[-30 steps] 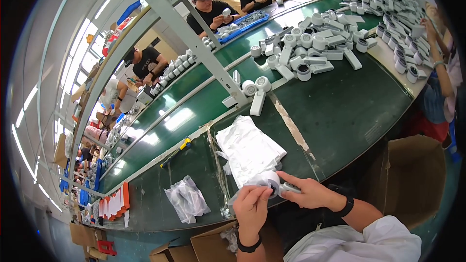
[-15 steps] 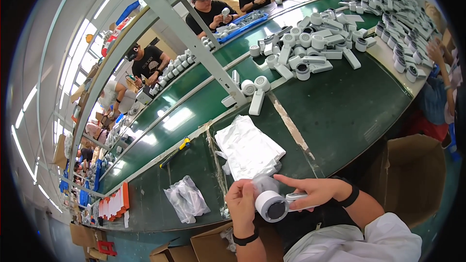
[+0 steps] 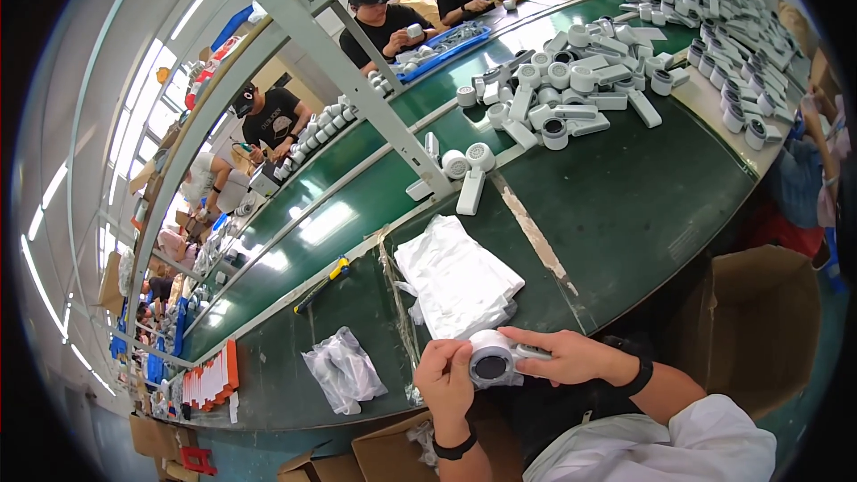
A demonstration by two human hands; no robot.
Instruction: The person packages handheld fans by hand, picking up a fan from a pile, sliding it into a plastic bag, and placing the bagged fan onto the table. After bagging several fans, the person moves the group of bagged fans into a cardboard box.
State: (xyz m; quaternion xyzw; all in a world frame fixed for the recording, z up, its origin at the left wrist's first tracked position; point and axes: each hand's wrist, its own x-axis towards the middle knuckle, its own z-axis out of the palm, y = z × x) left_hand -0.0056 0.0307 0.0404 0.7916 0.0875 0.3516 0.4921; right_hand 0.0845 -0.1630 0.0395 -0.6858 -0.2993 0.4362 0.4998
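The handle of the white round-headed device [image 3: 491, 362] lay mostly hidden under the right hand [image 3: 571, 357], and its near side was covered by the left hand [image 3: 444, 381]. What the clear plastic bag [image 3: 340, 373] held was too small to tell. The cardboard box [image 3: 759, 321] was perhaps half concealed by the counter [image 3: 625, 205] edge.

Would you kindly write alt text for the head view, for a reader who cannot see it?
Both hands, left hand and right hand, hold a white round-headed device over a green workbench, beside a stack of white bags. Many similar white devices lie piled farther along.
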